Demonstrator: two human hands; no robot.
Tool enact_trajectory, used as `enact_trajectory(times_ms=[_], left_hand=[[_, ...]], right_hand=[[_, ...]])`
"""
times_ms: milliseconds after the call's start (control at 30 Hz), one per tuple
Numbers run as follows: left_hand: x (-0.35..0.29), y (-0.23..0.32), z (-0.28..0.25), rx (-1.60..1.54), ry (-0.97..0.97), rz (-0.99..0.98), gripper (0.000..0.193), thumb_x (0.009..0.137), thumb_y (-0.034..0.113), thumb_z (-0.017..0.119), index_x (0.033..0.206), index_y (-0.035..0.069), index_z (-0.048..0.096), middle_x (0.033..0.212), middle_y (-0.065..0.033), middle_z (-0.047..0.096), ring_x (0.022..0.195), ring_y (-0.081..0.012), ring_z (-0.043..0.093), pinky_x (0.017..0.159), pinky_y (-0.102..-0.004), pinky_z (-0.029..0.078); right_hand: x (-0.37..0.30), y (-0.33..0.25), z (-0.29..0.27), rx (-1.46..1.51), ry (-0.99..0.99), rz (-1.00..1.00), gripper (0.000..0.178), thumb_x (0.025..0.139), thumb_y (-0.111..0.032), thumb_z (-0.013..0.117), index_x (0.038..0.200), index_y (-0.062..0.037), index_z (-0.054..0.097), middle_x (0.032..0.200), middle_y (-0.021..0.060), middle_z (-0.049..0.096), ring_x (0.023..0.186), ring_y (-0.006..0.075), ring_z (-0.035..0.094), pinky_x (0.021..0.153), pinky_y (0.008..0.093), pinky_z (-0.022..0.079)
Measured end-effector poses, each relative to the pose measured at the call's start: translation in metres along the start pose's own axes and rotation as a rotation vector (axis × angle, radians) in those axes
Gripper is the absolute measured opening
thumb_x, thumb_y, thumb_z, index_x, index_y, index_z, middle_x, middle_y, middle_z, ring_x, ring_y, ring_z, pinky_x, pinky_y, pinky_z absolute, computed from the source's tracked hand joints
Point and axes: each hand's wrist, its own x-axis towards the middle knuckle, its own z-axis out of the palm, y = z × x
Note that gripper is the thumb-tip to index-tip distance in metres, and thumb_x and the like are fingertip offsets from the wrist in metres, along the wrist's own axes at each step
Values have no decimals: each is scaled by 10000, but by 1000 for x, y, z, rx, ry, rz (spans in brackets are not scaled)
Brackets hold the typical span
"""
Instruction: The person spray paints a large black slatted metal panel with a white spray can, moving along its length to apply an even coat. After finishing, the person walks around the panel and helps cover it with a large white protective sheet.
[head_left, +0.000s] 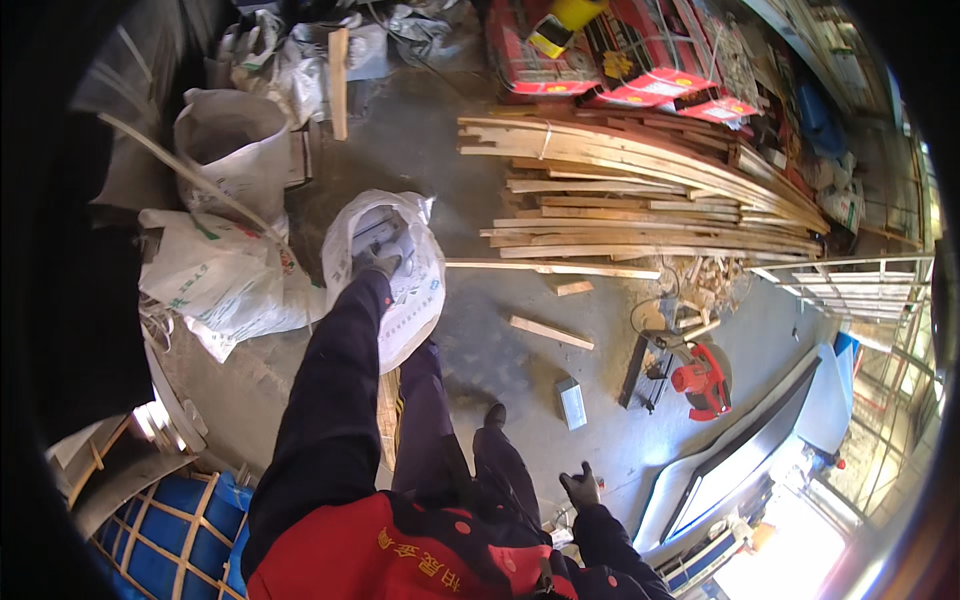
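Note:
A white woven sack (pixel 412 315) stands with its mouth open in front of me. My left hand (pixel 378 262), in a grey glove, reaches inside it. The hand touches or lies close to grey, angular pieces (pixel 378 228) whose kind I cannot make out. Its fingers are too unclear to show a grip. Low at my right side, my right hand (pixel 580 487) wears a dark glove. Its fingers are apart and hold nothing. The nearest thing ahead of it is a small pale-blue box (pixel 571 403) on the floor.
More white sacks (pixel 225 270) stand at the left. Long timber strips (pixel 640 215) are stacked ahead right, below red cases (pixel 640 60). Loose wood pieces (pixel 552 332) lie on the concrete floor (pixel 500 375). A red cut-off saw (pixel 705 382) stands to the right.

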Motion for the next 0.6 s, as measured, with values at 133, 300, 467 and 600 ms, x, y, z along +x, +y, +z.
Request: enact_trajectory(times_ms=[133,300,467,600], left_hand=[[0,7,-41,243,79,34,1207,677,652,883,1650,154,371,1639,-236,432,1527,-403,393,1262,-455,332],[-63,-8,-83,83,12,207,1231,734,517,915,1651,-7,283,1655,-239,403,1506,-357,432,1225,-401,399],[-123,-71,-66,-212,-10,182,760,925,462,710,1559,152,428,1566,-142,516,1360,-298,562,1150,-490,461],[-168,-121,-54,-1172,-249,-471,430,1077,418,547,1485,280,544,1494,-64,607,1243,-250,666,1090,-561,511]], right_hand=[[-13,83,13,226,4,25,1062,848,-390,880,1643,-9,288,1091,174,744,752,194,688,674,355,571],[-14,79,65,295,-69,-169,959,895,-404,850,1600,17,353,1117,167,746,886,203,703,811,356,572],[-17,97,88,488,-79,-274,881,886,-472,837,1556,-43,459,1104,188,769,1035,312,749,924,414,577],[-22,171,102,760,-17,-201,845,913,-479,797,1563,-58,459,1185,200,769,1047,299,750,919,397,577]])
